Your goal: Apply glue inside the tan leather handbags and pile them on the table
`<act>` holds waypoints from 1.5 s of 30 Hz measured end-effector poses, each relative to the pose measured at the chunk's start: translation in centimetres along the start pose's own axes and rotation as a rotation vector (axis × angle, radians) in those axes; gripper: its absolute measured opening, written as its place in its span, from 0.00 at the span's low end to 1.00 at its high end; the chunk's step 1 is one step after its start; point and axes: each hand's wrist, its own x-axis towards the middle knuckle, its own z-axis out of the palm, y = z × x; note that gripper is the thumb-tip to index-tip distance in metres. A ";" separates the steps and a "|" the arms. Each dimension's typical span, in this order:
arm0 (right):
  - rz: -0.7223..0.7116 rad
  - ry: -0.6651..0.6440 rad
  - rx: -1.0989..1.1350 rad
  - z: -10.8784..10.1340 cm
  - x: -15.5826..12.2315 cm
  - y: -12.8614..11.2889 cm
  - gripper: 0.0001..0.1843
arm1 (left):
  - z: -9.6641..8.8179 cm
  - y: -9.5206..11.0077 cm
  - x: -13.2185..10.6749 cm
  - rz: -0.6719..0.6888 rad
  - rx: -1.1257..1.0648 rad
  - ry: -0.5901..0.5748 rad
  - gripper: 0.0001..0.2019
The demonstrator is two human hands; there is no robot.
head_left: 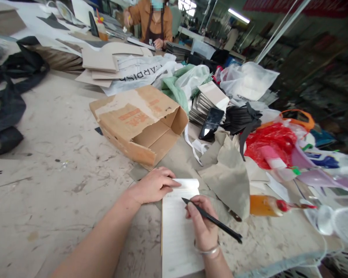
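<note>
A lined white notepad [176, 231] lies on the worktable in front of me. My left hand [153, 185] rests on its top left corner with the fingers curled down, pressing the page flat. My right hand [201, 220] is closed round a black pen [213, 221], whose tip touches the paper near the top of the page. A bracelet sits on my right wrist.
A torn cardboard box [139, 123] lies open just beyond the notepad. Grey fabric pieces [229, 173], an orange bottle [266, 205], a red plastic bag [271, 143] and stacked swatches [208, 102] crowd the right. Another person [152, 21] works at the table's far end.
</note>
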 end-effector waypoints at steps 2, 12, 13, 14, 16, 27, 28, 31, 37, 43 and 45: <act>0.001 -0.015 -0.096 0.8 0.1 0.8 0.09 | 0.1 0.0 0.0 -0.006 0.000 -0.001 0.15; -0.161 0.056 -0.430 0.9 0.4 1.3 0.08 | 0.3 -0.1 0.0 -0.027 -0.013 0.002 0.16; -0.164 0.051 -0.435 1.0 0.4 1.1 0.08 | 0.2 0.0 0.0 -0.030 -0.013 0.003 0.16; -0.163 0.042 -0.433 1.1 0.5 1.0 0.08 | 0.2 0.0 0.1 -0.034 -0.012 0.005 0.16; -0.163 0.029 -0.420 1.2 0.6 0.9 0.08 | 0.2 0.1 0.2 -0.039 -0.014 0.010 0.16; -0.157 0.040 -0.464 1.4 0.6 1.4 0.09 | 0.3 -0.1 0.1 -0.033 -0.027 0.021 0.17; -0.158 0.052 -0.463 1.4 0.5 1.4 0.09 | 0.2 -0.1 0.1 -0.034 -0.028 0.020 0.17; -0.158 0.071 -0.440 1.4 0.5 1.3 0.09 | 0.2 0.0 0.2 -0.041 -0.030 0.017 0.17; -0.179 0.056 -0.424 1.5 0.7 1.1 0.08 | 0.3 0.1 0.2 -0.042 -0.022 0.021 0.17; -0.149 0.074 -0.435 1.5 0.5 1.4 0.09 | 0.2 0.0 0.2 -0.046 -0.011 0.001 0.17; -0.153 0.101 -0.441 1.4 0.4 1.3 0.09 | 0.2 0.0 0.2 -0.045 -0.010 0.004 0.17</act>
